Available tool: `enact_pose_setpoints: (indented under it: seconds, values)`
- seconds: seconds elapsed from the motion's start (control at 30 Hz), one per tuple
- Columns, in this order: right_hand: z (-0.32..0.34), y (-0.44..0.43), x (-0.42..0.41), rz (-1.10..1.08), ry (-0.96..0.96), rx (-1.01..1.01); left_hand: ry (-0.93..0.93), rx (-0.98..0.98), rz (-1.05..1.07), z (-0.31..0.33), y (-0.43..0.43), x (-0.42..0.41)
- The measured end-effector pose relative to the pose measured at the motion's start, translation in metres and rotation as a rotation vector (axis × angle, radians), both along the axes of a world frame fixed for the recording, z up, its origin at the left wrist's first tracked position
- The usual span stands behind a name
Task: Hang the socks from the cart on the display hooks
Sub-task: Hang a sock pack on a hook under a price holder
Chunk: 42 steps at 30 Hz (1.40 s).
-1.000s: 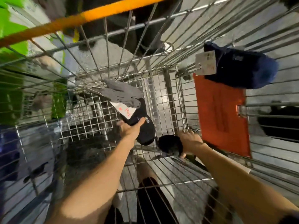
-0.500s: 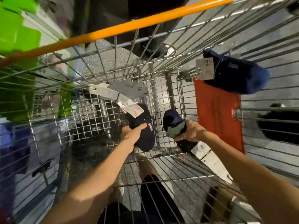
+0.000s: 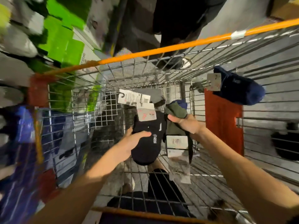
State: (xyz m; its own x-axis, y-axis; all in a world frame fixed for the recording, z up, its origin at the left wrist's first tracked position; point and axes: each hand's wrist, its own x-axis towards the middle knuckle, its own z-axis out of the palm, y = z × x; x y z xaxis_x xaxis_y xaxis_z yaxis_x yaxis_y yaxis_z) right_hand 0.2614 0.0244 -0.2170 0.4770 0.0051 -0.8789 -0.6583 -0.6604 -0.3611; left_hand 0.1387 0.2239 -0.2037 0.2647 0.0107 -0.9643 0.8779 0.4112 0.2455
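Both hands are down inside the cart (image 3: 161, 49).

Left hand (image 3: 134, 141) grasps the black socks (image 3: 148, 147), thumb laid across the front. Right hand (image 3: 187, 124) is clenched round the green socks (image 3: 176, 110); their card (image 3: 177, 141) dangles below the fist.

Grey socks (image 3: 155, 94) lie by the far wall, and navy socks (image 3: 239, 89) hang on the right wall.

Count: four sock packs (black, green, grey, navy). The blue scrap behind the green may be part of it; cannot tell. No hooks are visible, and the left side is blurred.

Handling (judged): light, soft and limp, neither fragile nor slippery. The card is the only stiff part, so pinch just under its slot for hanging. It could crease or tear if yanked.
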Motion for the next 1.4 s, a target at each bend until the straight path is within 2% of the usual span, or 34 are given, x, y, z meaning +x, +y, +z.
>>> enact_pose_setpoints:
  seconds: [0.07, 0.2, 0.47, 0.73, 0.87, 1.0, 1.07, 1.17, 1.3, 1.4]
  values:
    - [0.01, 0.012, -0.003, -0.101, 0.109, 0.171, -0.011, 0.043, 0.062, 0.015, 0.002, -0.001]
    - [0.03, 0.028, -0.017, -0.109, 0.016, 0.344, -0.062, 0.087, 0.194, 0.046, 0.015, -0.011]
    - [0.106, 0.068, -0.034, -0.132, -0.121, 0.453, -0.229, 0.165, 0.541, 0.119, 0.036, -0.049]
    - [0.213, 0.112, -0.103, -0.043, -0.135, 0.669, -0.42, 0.231, 0.567, 0.173, 0.042, -0.12]
    - [0.256, 0.125, -0.157, -0.047, -0.106, 0.814, -0.53, 0.408, 0.537, 0.21, 0.047, -0.175]
    - [0.298, 0.144, -0.217, 0.083, -0.268, 0.945, -0.603, 0.549, 0.559, 0.255, 0.045, -0.234]
    - [0.313, 0.15, -0.243, 0.133, -0.271, 1.005, -0.606, 0.616, 0.581, 0.274, 0.046, -0.257]
    - [0.348, 0.163, -0.284, 0.19, -0.22, 1.097, -0.687, 0.72, 0.565, 0.32, 0.049, -0.305]
    - [0.397, 0.185, -0.327, 0.325, -0.325, 1.193, -0.807, 0.837, 0.544, 0.382, 0.051, -0.362]
    - [0.448, 0.205, -0.352, 0.384, -0.331, 1.294, -0.856, 0.922, 0.533, 0.445, 0.059, -0.39]
